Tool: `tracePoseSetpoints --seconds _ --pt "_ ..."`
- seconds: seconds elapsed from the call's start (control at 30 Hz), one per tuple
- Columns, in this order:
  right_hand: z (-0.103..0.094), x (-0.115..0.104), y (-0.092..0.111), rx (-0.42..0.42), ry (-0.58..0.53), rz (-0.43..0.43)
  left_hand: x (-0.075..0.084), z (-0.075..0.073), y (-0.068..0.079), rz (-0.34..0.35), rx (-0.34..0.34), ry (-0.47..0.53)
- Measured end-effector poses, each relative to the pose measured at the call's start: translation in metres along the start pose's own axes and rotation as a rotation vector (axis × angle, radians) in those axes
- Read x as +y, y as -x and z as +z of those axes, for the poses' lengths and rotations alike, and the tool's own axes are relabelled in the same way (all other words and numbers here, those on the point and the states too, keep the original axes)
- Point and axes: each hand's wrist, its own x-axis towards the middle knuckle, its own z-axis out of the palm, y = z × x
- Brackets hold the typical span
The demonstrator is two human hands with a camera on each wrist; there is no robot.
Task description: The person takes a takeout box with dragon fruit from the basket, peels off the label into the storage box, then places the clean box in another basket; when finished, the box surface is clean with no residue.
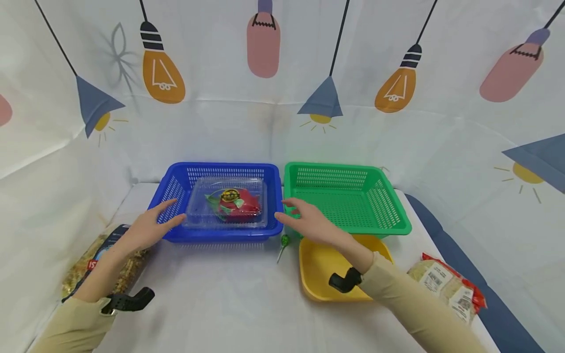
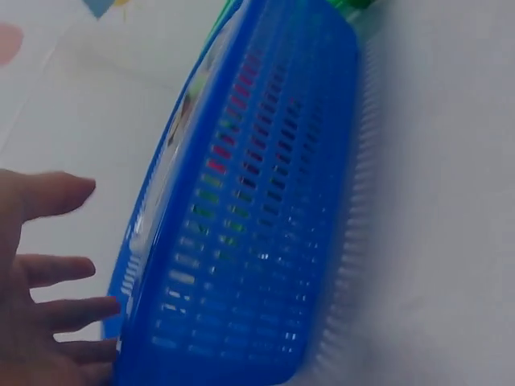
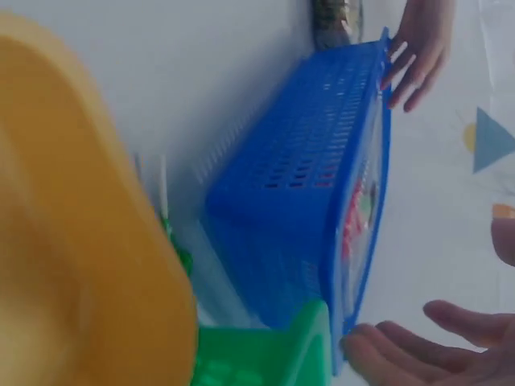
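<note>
Your left hand (image 1: 147, 228) is at the left end of the blue perforated plastic basket (image 1: 216, 235), its fingers extended and spread apart, the thumb standing off from them. Your right hand (image 1: 309, 223) is at the basket's right end, also with its fingers and thumb apart, over the near left corner of the green perforated plastic basket (image 1: 337, 208). Fingertips of both hands come up close to the blue rim; you cannot tell from these views whether they touch it.

The blue basket stands upright on the white tabletop (image 1: 220, 314), just left of the green one. In it lies a clear plastic box (image 1: 197, 215), with a red-and-green item (image 1: 244, 206) inside and a black-and-yellow label (image 1: 230, 195) on top. A green lollipop (image 1: 284, 240) lies in front of the gap between the baskets. Your right forearm crosses above a yellow plastic tub (image 1: 318, 277). A bag with a dark blue label (image 1: 132, 269) lies beneath your left forearm, and a red-edged bag (image 1: 446, 289) lies at the right.
</note>
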Motion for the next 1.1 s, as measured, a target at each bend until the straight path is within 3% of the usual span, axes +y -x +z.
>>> tracePoseSetpoints --seconds 0.27,0.47,0.63,0.9,1.1 --pt "0.024 -0.01 -0.051 -0.08 -0.327 0.127 -0.014 -0.012 -0.027 -0.062 -0.172 0.261" --pt "0.028 -0.015 -0.082 -0.156 -0.469 0.245 -0.034 -0.017 -0.051 -0.089 -0.357 0.541" --pt "0.022 -0.018 -0.105 -0.203 -0.57 0.333 -0.045 -0.021 -0.067 -0.12 -0.48 0.602" --pt "0.015 -0.015 -0.128 -0.308 -0.629 0.417 -0.046 -0.019 -0.081 -0.146 -0.547 0.684" --pt "0.017 -0.012 -0.137 -0.328 -0.683 0.444 -0.05 -0.022 -0.078 -0.129 -0.557 0.789"
